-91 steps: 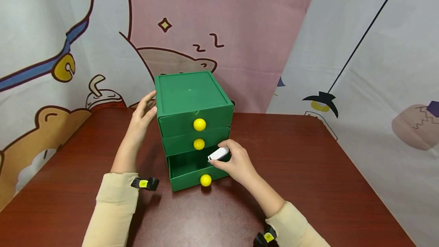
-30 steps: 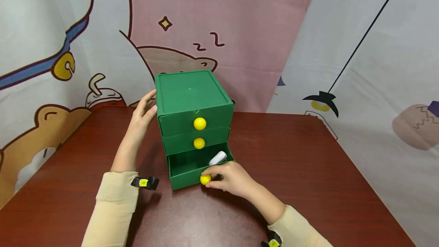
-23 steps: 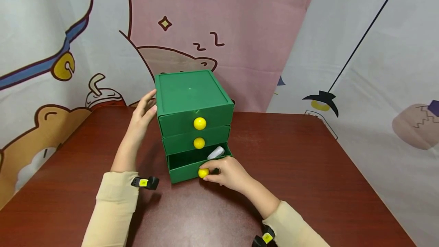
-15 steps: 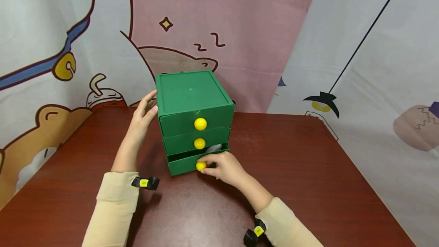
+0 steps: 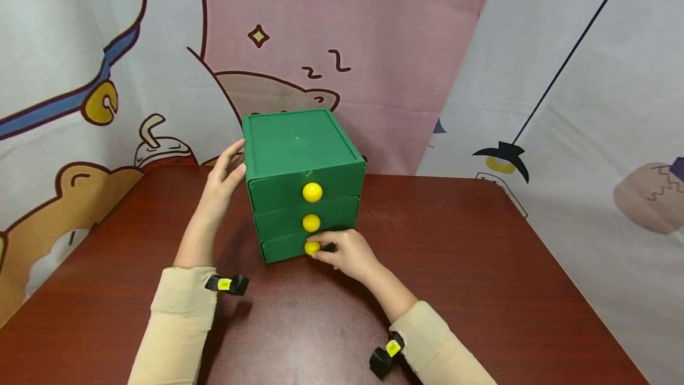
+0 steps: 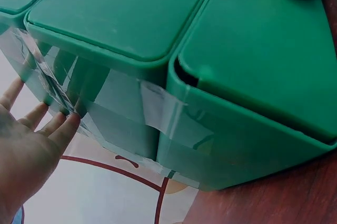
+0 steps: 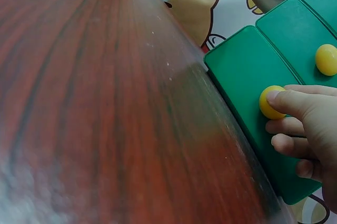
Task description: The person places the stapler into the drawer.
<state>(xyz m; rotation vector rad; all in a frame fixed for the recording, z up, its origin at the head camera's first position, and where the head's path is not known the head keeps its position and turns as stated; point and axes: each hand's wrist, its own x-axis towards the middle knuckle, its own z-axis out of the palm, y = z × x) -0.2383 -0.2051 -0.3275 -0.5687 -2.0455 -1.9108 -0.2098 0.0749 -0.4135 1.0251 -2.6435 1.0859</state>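
Observation:
A green three-drawer cabinet (image 5: 304, 141) with round yellow knobs stands on the table. My right hand (image 5: 350, 254) pinches the yellow knob (image 7: 270, 103) of the bottom drawer (image 5: 282, 248) between thumb and index finger; the other fingers bend near the drawer front. That drawer sits almost flush with those above, a narrow gap (image 6: 185, 74) showing at one edge in the left wrist view. On the cabinet's left side rest the extended fingertips of my left hand (image 5: 218, 186), against clear tape (image 6: 58, 90). The white oblong object from earlier frames is hidden.
The dark red-brown wooden table (image 5: 481, 272) spreads around the cabinet. Behind it hangs a cartoon-printed cloth (image 5: 406, 64). Black wrist cameras (image 5: 228, 284) are strapped at both cuffs. The upper yellow knobs (image 5: 312, 192) jut out above my right hand.
My right hand let the white oblong object down into the bottom drawer, took its knob and pushed the drawer back in, covering the object. My left hand stayed at the cabinet's side.

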